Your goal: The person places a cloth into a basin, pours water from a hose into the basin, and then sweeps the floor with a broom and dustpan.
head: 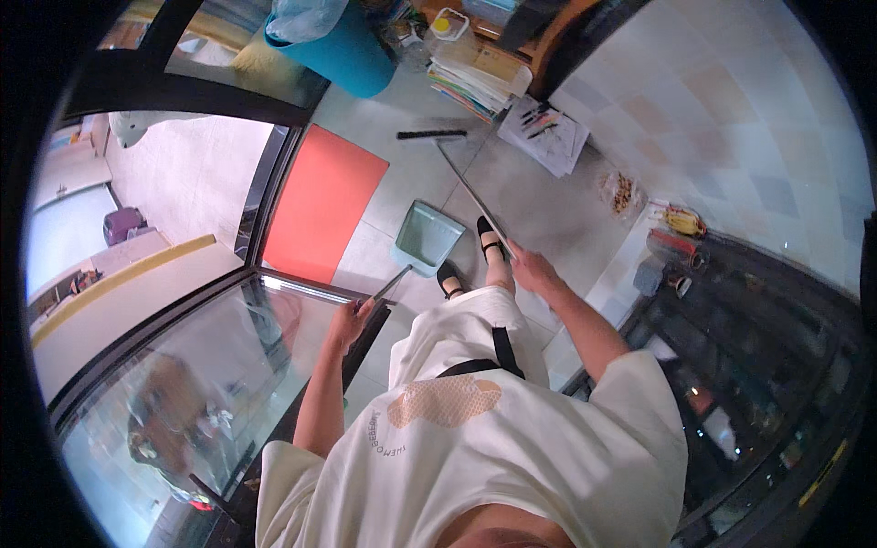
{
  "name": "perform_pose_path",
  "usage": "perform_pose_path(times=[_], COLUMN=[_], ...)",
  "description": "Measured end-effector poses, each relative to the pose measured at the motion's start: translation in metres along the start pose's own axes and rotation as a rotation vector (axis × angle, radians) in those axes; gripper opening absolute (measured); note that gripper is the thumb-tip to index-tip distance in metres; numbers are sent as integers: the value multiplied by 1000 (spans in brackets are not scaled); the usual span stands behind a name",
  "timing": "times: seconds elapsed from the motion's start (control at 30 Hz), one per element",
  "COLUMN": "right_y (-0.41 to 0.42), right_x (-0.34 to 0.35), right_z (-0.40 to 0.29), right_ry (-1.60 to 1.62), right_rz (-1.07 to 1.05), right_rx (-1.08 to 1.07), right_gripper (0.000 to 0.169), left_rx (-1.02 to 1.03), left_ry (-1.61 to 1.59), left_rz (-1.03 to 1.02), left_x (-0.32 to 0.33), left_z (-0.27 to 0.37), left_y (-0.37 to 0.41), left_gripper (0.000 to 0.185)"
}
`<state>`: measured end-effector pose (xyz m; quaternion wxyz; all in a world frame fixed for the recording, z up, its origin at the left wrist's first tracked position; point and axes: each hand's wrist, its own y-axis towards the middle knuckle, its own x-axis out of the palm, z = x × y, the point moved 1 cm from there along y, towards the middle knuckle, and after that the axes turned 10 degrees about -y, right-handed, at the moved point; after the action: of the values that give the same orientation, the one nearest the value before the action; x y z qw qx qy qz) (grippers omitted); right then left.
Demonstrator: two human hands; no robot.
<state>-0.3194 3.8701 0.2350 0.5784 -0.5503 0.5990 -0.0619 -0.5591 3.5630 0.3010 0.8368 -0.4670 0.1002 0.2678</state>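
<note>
My left hand (351, 323) is closed around the handle of a pale green long-handled dustpan (429, 236). The pan rests on the tiled floor just ahead of my feet, its wide mouth facing away from me. In my right hand (536, 272) is the metal pole of a broom (473, 192). Its dark bristle head (431, 135) is at the floor well beyond the dustpan, apart from it. Whether the bristles touch the tiles is hard to tell. A red-orange mat (325, 202) lies left of the dustpan.
A blue bin (349, 51) with a plastic bag stands far left. Stacked papers (473, 85), loose sheets with pens (545, 137) and a bag of nuts or similar pieces (620, 194) are on the floor to the right. A glass sliding door (199, 383) borders my left; a windowsill (603, 294) runs along my right.
</note>
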Motion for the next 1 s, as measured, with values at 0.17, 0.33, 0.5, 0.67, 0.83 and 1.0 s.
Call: perform_pose_path(times=[0.17,0.33,0.5,0.67,0.83,1.0], right_y=[159,251,245,121,105,234], right_x=[-59,-108,-68,-63,-96,-83], right_z=[-48,-106,-25,71,43,-79], right_ry=[-197,-205,-242,-367,-386,-378], right_rz=[38,-11,-64,-201,-153,-45], right_rx=[-177,-146,-83,12,-163,-283], right_gripper=[47,48,46,47,46,47], left_rx=[-259,-347,-365,-393,-442,-482], left_ry=[11,-174,-275,-366,-399,-445], left_rz=[42,145,233,263,269,277], left_x=[1,7,12,21,25,22], left_z=[9,16,4,2,-9,-8], left_y=[-11,-23,-30,-31,-32,-38], left_gripper=[39,40,41,40,39,37])
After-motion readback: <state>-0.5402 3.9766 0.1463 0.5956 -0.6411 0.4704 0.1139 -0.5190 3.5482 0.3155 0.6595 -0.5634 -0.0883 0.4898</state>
